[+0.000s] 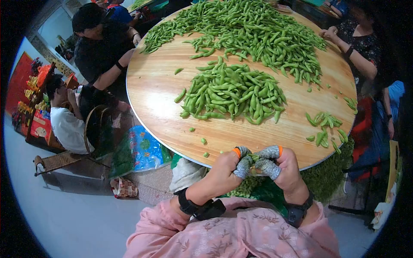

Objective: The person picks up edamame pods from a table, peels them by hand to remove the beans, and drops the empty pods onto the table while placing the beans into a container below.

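Round tabletop (157, 99): hands (228, 165) (289, 167) pinching pod (254, 157) at rim, open wood (258, 135) beyond.

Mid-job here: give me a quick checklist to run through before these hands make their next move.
1. Left hand pinching the green pod: ok.
2. Right hand on the same pod: ok.
3. Grey finger covers worn on both hands: ok.
4. Pod split open: cannot tell; the covers hide most of it.
5. Nearer pod pile on the table, beyond the hands: ok.
6. Tabletop just left of the hands free of loose green pieces: not ok; a few lie there.
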{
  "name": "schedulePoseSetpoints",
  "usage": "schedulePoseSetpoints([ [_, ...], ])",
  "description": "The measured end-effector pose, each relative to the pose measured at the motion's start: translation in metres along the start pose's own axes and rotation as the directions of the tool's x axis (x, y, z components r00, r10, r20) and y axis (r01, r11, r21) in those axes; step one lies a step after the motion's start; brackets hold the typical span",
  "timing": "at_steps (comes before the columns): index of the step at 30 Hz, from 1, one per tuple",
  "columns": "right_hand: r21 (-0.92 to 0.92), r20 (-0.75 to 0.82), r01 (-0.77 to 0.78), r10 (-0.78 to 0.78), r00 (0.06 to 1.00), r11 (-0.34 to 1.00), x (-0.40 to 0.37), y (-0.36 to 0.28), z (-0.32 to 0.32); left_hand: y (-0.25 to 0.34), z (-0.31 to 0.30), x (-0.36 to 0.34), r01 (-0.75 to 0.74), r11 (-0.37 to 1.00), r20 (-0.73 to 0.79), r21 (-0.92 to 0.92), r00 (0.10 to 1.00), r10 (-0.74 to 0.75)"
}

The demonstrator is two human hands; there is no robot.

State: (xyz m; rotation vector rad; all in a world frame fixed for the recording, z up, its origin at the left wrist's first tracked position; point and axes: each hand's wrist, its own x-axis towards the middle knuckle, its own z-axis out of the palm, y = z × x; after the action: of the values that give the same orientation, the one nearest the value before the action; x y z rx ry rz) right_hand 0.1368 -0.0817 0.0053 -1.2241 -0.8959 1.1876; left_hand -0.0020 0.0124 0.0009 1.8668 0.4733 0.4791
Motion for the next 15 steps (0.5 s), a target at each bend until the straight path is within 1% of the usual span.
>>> schedulePoseSetpoints([
  [1, 0.000, 0.002, 0.001, -0.001, 1.000, 1.000, 0.001, 0.000, 0.001, -0.003, 0.001, -0.001, 0.000, 1.000, -0.002, 0.001, 1.000, 0.000],
  [3, -0.095, -0.072, 0.015, -0.022, 0.997, 0.995, 0.002, 0.001, 0.003, -0.006, 0.003, -0.003, 0.060, 0.995, 0.024, -0.075, 0.998, -0.059],
  [4, -0.096, -0.071, 0.015, -0.021, 0.997, 0.995, 0.003, 0.002, 0.002, -0.003, 0.002, -0.005, 0.060, 0.995, 0.022, -0.076, 0.998, -0.058],
  [6, -0.254, -0.165, 0.135, -0.180, 0.970, 0.958, 0.005, 0.006, -0.001, 0.005, -0.006, -0.008, 0.139, 0.979, 0.003, 0.151, 0.990, -0.141],
  [7, -0.254, -0.167, 0.132, -0.178, 0.970, 0.958, 0.005, 0.005, -0.007, 0.002, -0.012, -0.010, 0.140, 0.979, 0.005, 0.150, 0.990, -0.143],
  [8, -0.293, -0.275, 0.146, -0.230, 0.934, 0.945, 0.005, 0.004, -0.017, -0.005, -0.022, -0.012, 0.131, 0.964, -0.161, 0.232, 0.982, -0.095],
  [9, -0.335, -0.379, 0.154, -0.283, 0.881, 0.929, 0.004, 0.002, -0.029, -0.012, -0.032, -0.013, 0.132, 0.941, -0.316, 0.312, 0.948, -0.029],
  [11, -0.399, -0.518, 0.121, -0.332, 0.788, 0.909, 0.001, -0.005, -0.049, -0.029, -0.056, -0.009, 0.143, 0.847, -0.447, 0.511, 0.886, 0.120],
  [12, -0.400, -0.522, 0.116, -0.330, 0.787, 0.909, -0.004, -0.007, -0.062, -0.036, -0.065, -0.005, 0.189, 0.760, -0.469, 0.622, 0.867, 0.169],
  [13, -0.537, -0.532, 0.008, -0.346, 0.772, 0.843, -0.008, -0.009, -0.076, -0.042, -0.072, -0.002, 0.237, 0.655, -0.483, 0.718, 0.847, 0.222],
  [14, -0.653, -0.541, -0.106, -0.364, 0.759, 0.750, -0.013, -0.009, -0.085, -0.044, -0.075, -0.001, 0.271, 0.615, -0.478, 0.740, 0.855, 0.198],
  [15, -0.651, -0.545, -0.112, -0.360, 0.757, 0.751, -0.017, -0.007, -0.090, -0.047, -0.072, -0.001, 0.269, 0.616, -0.474, 0.740, 0.859, 0.195],
])
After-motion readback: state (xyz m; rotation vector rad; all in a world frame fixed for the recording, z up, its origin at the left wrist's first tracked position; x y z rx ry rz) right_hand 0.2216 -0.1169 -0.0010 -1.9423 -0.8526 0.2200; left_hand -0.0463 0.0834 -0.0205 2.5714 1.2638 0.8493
